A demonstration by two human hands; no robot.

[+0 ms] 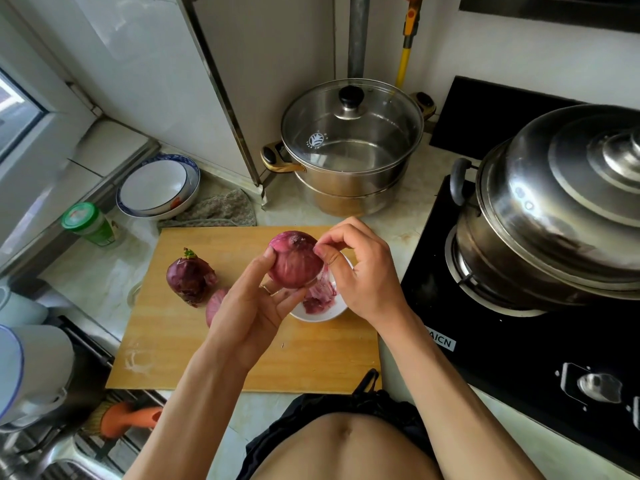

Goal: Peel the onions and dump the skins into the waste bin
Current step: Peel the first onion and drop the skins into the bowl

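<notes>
Left fingers cradle onion; right fingers pinch skin.

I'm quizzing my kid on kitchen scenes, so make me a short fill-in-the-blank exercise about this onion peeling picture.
1. The left hand holds a red ____ above the cutting board.
2. The right hand pinches a strip of ____ at the held bulb's side.
3. The peeled scraps lie in a small white ____ on the board.
4. The steel pot behind the board has a ____ lid with a black knob.

Missing words: onion; skin; bowl; glass
</notes>
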